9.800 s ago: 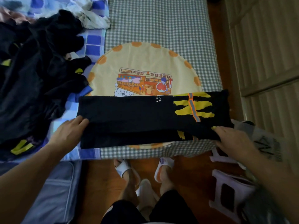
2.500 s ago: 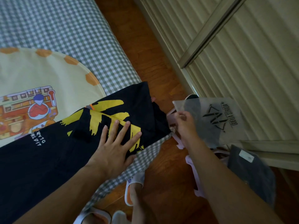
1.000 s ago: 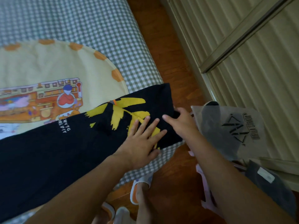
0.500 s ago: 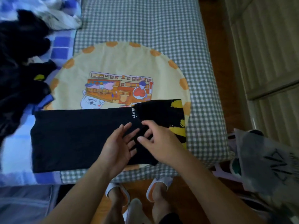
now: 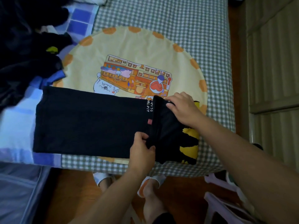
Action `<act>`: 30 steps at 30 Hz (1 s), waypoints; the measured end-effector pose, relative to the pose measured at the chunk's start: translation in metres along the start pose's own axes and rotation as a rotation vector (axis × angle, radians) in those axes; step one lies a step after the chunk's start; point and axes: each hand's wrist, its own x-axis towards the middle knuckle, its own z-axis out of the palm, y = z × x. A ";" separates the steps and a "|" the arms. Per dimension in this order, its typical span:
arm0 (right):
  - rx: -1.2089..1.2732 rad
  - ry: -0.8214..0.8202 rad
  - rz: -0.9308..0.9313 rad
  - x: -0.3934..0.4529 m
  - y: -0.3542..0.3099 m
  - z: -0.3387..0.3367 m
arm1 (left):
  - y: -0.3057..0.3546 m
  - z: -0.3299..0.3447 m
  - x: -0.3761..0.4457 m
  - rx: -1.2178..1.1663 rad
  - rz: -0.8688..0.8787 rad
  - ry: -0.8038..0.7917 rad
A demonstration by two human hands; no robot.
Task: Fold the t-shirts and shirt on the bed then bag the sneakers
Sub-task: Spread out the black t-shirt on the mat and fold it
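Both forearms are bare to the frame's edge, with no sleeves, watch or rings visible on the left hand (image 5: 142, 151) or right hand (image 5: 182, 109). The person wears white slide sandals (image 5: 101, 177) with orange insoles and dark clothing (image 5: 161, 219) at the legs.

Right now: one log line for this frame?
stage: folding black t-shirt | left hand: pinching folded edge | right hand: gripping far edge | sneakers: unbagged
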 end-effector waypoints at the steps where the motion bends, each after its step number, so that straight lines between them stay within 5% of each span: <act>1: 0.043 0.004 -0.013 0.002 -0.002 0.002 | -0.003 -0.003 -0.003 0.011 0.009 0.020; 6: 0.063 0.007 -0.088 0.008 -0.006 0.015 | -0.021 -0.010 0.000 0.161 -0.050 -0.003; 16: 0.146 0.073 -0.153 0.034 -0.027 0.019 | -0.023 -0.015 0.004 0.072 -0.172 0.078; 18: 0.022 0.018 -0.140 0.039 -0.026 0.026 | -0.021 -0.012 -0.002 0.318 -0.029 0.144; 23: -0.030 0.090 -0.097 0.048 -0.027 0.033 | -0.008 0.022 0.011 0.912 0.826 0.146; 27: 0.079 0.487 -0.026 0.001 -0.013 0.009 | 0.005 0.034 0.060 1.105 0.774 0.018; 30: -0.166 0.393 0.019 -0.057 0.007 0.020 | -0.007 0.029 0.084 1.233 0.603 -0.026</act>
